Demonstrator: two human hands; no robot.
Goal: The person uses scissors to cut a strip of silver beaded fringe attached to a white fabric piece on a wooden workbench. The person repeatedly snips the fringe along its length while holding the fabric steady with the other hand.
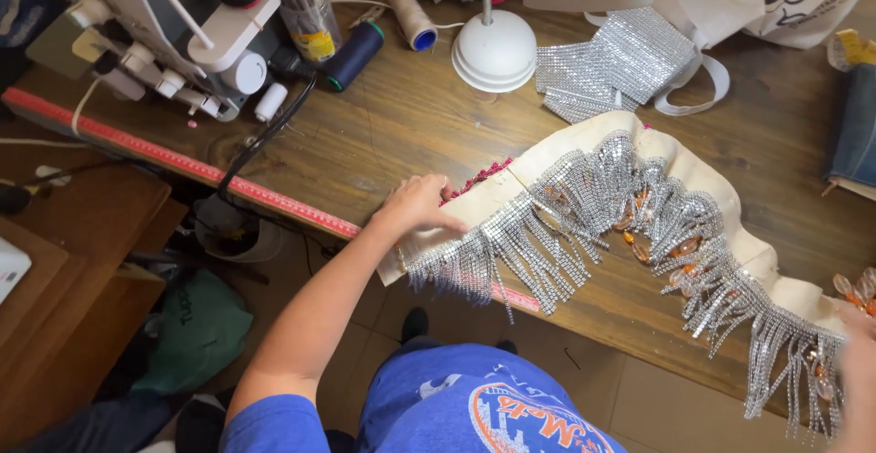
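A cream fabric band lies curved across the wooden table, trimmed with long silver rhinestone fringe and some orange beads under the strands. My left hand rests on the band's left end at the table's front edge, fingers pressed over the cloth. My right hand shows only as a blur at the frame's right edge, by the band's right end, and its grip is unclear.
A sewing machine stands at the back left, with thread spools and a white lamp base nearby. Folded rhinestone mesh lies behind the band. A red measuring strip lines the table edge. Loose orange beads sit at the right.
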